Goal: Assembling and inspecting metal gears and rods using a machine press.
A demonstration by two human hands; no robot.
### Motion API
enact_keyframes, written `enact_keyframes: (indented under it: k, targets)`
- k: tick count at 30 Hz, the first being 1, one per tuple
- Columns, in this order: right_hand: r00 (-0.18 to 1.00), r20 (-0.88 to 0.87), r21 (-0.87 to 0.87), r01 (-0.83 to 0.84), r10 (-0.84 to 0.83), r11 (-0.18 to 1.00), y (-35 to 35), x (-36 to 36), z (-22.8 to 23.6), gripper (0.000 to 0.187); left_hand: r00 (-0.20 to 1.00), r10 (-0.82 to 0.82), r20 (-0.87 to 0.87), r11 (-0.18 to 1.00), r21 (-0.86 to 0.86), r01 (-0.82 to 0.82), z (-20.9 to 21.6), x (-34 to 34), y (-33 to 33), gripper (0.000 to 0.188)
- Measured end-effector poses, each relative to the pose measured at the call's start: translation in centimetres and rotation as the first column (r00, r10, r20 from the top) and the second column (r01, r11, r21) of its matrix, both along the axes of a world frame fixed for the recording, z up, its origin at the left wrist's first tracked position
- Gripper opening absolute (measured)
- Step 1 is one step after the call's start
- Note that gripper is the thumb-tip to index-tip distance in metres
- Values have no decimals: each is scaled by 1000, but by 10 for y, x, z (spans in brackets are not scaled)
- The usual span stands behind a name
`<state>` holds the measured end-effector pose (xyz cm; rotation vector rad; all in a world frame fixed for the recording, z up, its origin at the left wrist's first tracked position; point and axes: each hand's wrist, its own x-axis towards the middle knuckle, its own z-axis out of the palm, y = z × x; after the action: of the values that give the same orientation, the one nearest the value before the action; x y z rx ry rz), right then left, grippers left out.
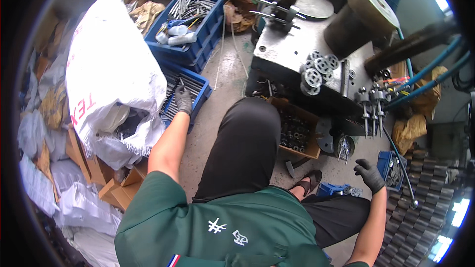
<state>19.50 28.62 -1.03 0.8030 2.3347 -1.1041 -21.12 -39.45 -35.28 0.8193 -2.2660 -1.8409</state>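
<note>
A heavy metal machine (307, 39) with a flat steel plate stands ahead of a seated worker, well to the right of the left hand (183, 101) and beyond the right hand (370, 174). A bulging white sack (114, 59) rises just left of the left hand, while the worker's dark green shirt (217, 237) fills the foreground behind both hands. Dark cylinders (413, 222) stand in close rows to the right of the right hand. Beyond the left hand, an upper blue crate (204, 37) bears loose metal pieces and pale bottles; directly beneath that same gloved hand sits a lower blue crate (202, 105). Between the two hands, an open carton (310, 146) holds dark small parts, and a small blue bin (384, 160) of metal pieces stands just beside the right hand, on its right. The right hand, also gloved, hangs with its fingers loosely spread and nothing visible in its grasp. The left reaches down with bent fingers at the metal rods (201, 88), which lie side by side in the lower crate; whether it grips one cannot be told. Spoked metal discs (312, 77), clustered on the machine's plate, lie forward of the right hand and to its left.
</note>
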Motion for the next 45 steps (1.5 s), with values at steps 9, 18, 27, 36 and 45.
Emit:
enact_keyframes:
  k: [9,18,27,36,45]
  targets:
    - [845,145,186,-534,514,825,-68,-32,15,43,784,-351,-511,402,674,619,328,65,155,53]
    - [612,96,265,-776,785,573,-138,-114,-66,41,478,-379,-792,-53,535,843,477,103,362,31]
    - [687,182,222,-726,704,651,-143,-158,-243,56,543,-683,-488,117,661,741,420,118,404,29]
    - [661,-72,380,-674,747,633,-184,-173,-217,60,486,-783,-388,375,328,867,407,106,406,29]
    - [679,-200,281,-651,707,705,-189,-168,-206,61,468,-777,-422,232,499,835,398,109,413,32]
